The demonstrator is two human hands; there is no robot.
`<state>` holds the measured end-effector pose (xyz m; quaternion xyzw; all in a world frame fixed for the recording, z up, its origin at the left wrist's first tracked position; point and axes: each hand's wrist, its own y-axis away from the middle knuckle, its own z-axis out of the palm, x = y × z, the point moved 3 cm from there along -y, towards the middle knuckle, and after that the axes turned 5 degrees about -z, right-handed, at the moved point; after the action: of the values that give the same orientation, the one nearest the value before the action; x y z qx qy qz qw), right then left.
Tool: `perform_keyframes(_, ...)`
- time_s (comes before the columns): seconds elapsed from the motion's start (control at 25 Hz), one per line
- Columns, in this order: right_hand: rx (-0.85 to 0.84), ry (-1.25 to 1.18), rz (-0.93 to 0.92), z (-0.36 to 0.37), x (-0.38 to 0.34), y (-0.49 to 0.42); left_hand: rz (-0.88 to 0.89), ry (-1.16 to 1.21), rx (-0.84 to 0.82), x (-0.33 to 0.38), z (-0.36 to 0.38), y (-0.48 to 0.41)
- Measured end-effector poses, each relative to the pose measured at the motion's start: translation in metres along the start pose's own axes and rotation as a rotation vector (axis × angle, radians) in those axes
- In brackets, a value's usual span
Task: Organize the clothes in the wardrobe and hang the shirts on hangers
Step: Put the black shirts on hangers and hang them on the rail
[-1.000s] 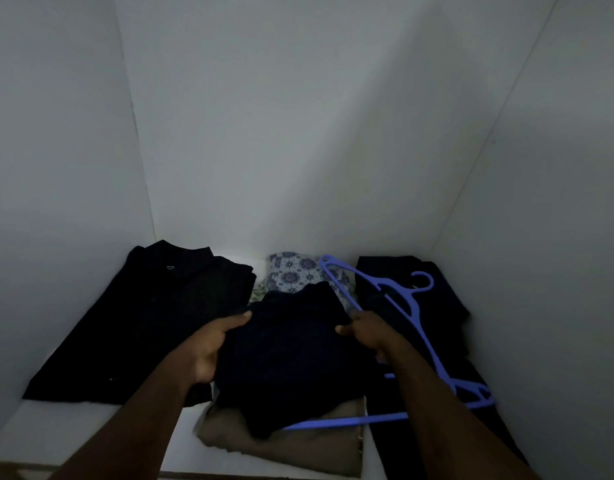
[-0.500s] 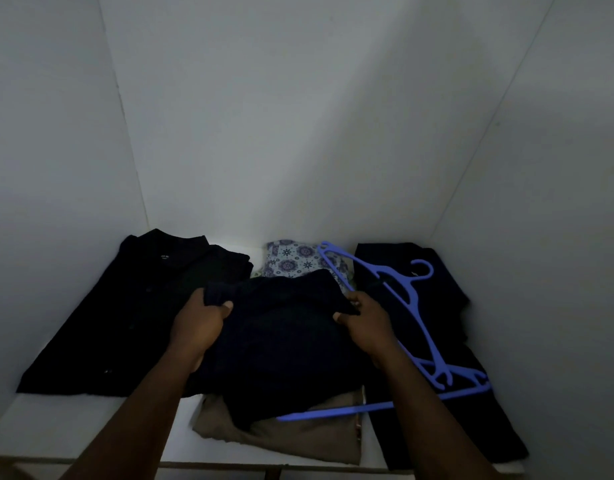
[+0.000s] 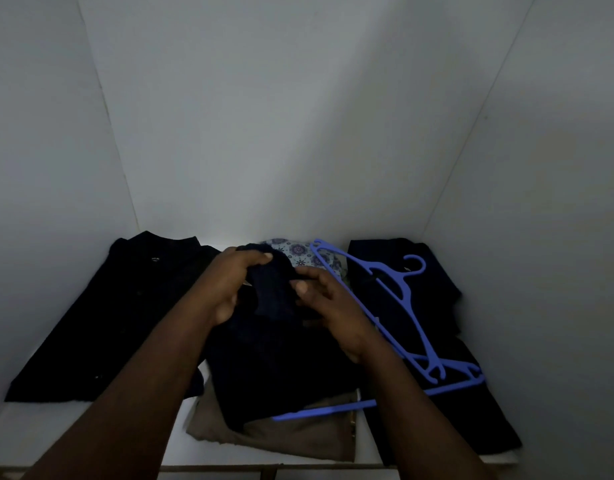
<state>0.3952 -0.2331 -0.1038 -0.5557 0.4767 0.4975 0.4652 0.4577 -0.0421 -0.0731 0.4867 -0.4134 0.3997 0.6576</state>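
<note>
A dark navy garment [image 3: 281, 355] lies on top of the middle pile on the white wardrobe shelf [image 3: 35, 434]. My left hand [image 3: 226, 285] grips its far edge, bunched and lifted. My right hand [image 3: 329, 306] pinches the same bunched cloth from the right. Two blue plastic hangers [image 3: 399, 299] lie just right of my right hand, across the middle and right piles. Beneath the navy garment sits a folded brown garment [image 3: 298, 438], and a blue patterned cloth [image 3: 298, 251] shows behind it.
A black shirt [image 3: 125, 313] lies flat on the left of the shelf. Another black garment [image 3: 433, 341] lies along the right under the hangers. White wardrobe walls close in on the left, back and right. The shelf's front edge runs along the bottom.
Both hands moved from the garment's sides toward its far middle edge and came together, gathering and lifting the navy cloth. The view has tilted slightly downward.
</note>
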Motion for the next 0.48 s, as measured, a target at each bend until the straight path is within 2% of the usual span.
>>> perform_keyframes(0.08, -0.083, 0.033, 0.028, 0.013, 0.003, 0.001, 0.016, 0.027, -0.024, -0.004, 0.02, 0.0)
perform_keyframes(0.12, -0.066, 0.094, 0.029, 0.016, 0.007, 0.001, 0.009, 0.046, -0.037, -0.011, 0.025, 0.0)
perform_keyframes(0.2, 0.03, 0.191, 0.01, 0.015, 0.014, -0.001, -0.051, 0.129, -0.108, -0.025, 0.029, 0.0)
perform_keyframes(0.32, 0.158, 0.203, -0.02, 0.002, 0.016, 0.001, -0.158, 0.256, -0.243, -0.036, 0.03, 0.006)
perform_keyframes(0.4, 0.167, 0.162, -0.042, -0.004, 0.015, 0.004, -0.145, 0.203, -0.265, -0.043, 0.032, 0.005)
perform_keyframes(0.48, 0.181, 0.11, -0.067, -0.007, 0.014, 0.006, -0.062, 0.107, -0.2, -0.047, 0.031, 0.003)
